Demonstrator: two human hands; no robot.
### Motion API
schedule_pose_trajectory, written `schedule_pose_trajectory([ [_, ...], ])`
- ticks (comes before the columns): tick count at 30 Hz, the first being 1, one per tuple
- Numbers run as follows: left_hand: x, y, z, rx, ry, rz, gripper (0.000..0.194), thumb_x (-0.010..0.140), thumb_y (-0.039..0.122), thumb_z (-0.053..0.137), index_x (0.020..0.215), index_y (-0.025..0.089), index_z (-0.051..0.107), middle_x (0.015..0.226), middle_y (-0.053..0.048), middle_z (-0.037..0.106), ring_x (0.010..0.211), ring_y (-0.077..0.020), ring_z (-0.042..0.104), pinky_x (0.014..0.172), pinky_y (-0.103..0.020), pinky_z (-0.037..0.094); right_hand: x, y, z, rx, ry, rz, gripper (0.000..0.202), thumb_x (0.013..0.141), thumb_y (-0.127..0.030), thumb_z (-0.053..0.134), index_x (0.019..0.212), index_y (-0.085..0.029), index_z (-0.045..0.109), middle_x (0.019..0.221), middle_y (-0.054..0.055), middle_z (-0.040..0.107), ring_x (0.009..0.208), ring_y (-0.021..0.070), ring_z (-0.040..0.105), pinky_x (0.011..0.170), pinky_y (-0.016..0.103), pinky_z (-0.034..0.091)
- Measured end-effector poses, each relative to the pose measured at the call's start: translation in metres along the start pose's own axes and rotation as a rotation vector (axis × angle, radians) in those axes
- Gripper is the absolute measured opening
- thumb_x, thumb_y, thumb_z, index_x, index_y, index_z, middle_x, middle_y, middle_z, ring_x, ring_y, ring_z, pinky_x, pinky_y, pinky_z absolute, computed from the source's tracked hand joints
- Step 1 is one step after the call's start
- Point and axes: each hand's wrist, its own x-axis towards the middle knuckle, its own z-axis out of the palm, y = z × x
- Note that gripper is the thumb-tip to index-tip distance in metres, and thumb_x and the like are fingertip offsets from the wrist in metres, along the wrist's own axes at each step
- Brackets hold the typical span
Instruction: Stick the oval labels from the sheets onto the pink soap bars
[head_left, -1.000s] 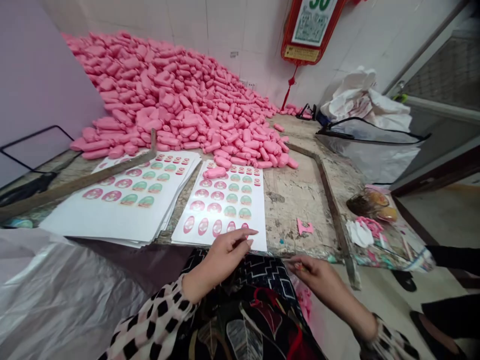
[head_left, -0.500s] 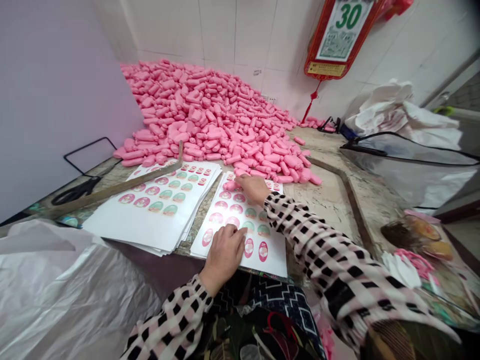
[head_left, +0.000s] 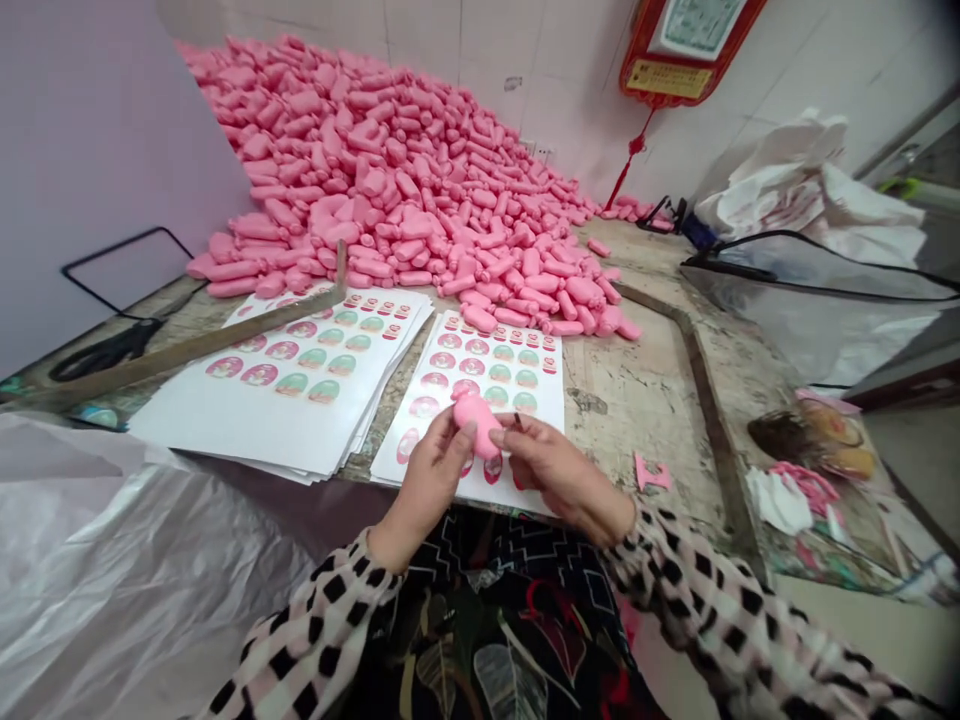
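Observation:
A small pink bottle-shaped piece (head_left: 478, 422) is held over the lower part of a sticker sheet (head_left: 541, 345). My left hand (head_left: 431, 475) pinches it from the left, thumb on its front. From the right, my right hand (head_left: 559, 465) grips its lower side between thumb and fingers; whether a sticker is also in those fingers I cannot make out. The sheet carries rows of pink and green printed labels, and the hands cover some of its bottom row. Behind it rises a large heap of similar pink pieces (head_left: 405, 190).
A stack of sticker sheets (head_left: 247, 430) lies at left under a bent metal bar (head_left: 247, 340), near black scissors (head_left: 105, 350). Another metal strip (head_left: 701, 400) crosses the table at right, beside a small pink plastic piece (head_left: 651, 472). A clear zip bag (head_left: 810, 310) stands farther right.
My right hand has drawn back from the heap's near edge with a pink bottle-shaped piece. My left hand has lifted off the sheet and gripped it too. The view has tilted down.

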Motion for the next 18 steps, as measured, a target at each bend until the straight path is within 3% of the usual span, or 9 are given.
schedule_pose_trajectory([
  [3, -0.009, 0.01, 0.012, -0.325, -0.202, -0.218, 0.037, 0.084, 0.044, 0.047, 0.102, 0.014, 0.059, 0.103, -0.01, 0.061, 0.091, -0.0189, 0.058, 0.082, -0.032, 0.044, -0.036, 0.017, 0.008, 0.021, 0.023, -0.052, 0.031, 0.077, -0.042, 0.057, 0.1, -0.021, 0.057, 0.071, -0.002, 0.058, 0.049, 0.006, 0.043, 0.047, 0.018, 0.036],
  [6, -0.015, 0.013, 0.015, -0.357, -0.206, -0.285, 0.031, 0.08, 0.038, 0.053, 0.101, 0.015, 0.059, 0.101, -0.008, 0.061, 0.084, -0.0167, 0.059, 0.08, -0.032, 0.046, -0.052, 0.028, -0.008, -0.197, 0.12, -0.137, 0.03, 0.081, -0.042, 0.052, 0.104, -0.024, 0.058, 0.092, 0.002, 0.061, 0.082, 0.0135, 0.055, 0.074, 0.027, 0.043],
  [9, -0.019, 0.009, 0.01, -0.042, -0.15, -0.274, 0.032, 0.073, 0.032, 0.061, 0.103, 0.019, 0.058, 0.088, -0.003, 0.062, 0.075, -0.0155, 0.059, 0.073, -0.031, 0.047, -0.055, 0.035, -0.037, -0.603, 0.368, -0.18, 0.031, 0.086, -0.043, 0.042, 0.099, -0.024, 0.062, 0.093, 0.003, 0.06, 0.087, 0.0171, 0.054, 0.077, 0.03, 0.041],
  [12, -0.026, 0.003, 0.01, 0.385, -0.236, -0.104, 0.029, 0.074, 0.028, 0.058, 0.102, 0.023, 0.061, 0.087, -0.001, 0.062, 0.08, -0.018, 0.058, 0.077, -0.034, 0.046, -0.054, 0.04, -0.054, -0.966, 0.508, -0.196, 0.029, 0.087, -0.041, 0.042, 0.093, -0.024, 0.064, 0.087, 0.003, 0.059, 0.079, 0.0171, 0.055, 0.071, 0.029, 0.04],
  [15, -0.036, -0.003, 0.015, 0.701, -0.346, 0.117, 0.036, 0.076, 0.023, 0.052, 0.112, 0.026, 0.058, 0.113, -0.004, 0.058, 0.101, -0.0222, 0.054, 0.089, -0.038, 0.041, -0.052, 0.041, -0.051, -1.172, 0.536, -0.184, 0.026, 0.088, -0.038, 0.04, 0.094, -0.025, 0.062, 0.088, 0.002, 0.058, 0.075, 0.0158, 0.055, 0.064, 0.027, 0.037],
  [18, -0.044, -0.008, 0.018, 0.932, -0.419, 0.204, 0.053, 0.077, 0.019, 0.048, 0.129, 0.028, 0.043, 0.14, -0.006, 0.034, 0.122, -0.026, 0.04, 0.097, -0.042, 0.036, -0.048, 0.04, -0.042, -1.306, 0.55, -0.171, 0.025, 0.089, -0.037, 0.038, 0.094, -0.025, 0.06, 0.091, 0.003, 0.057, 0.074, 0.0152, 0.055, 0.058, 0.026, 0.033],
])
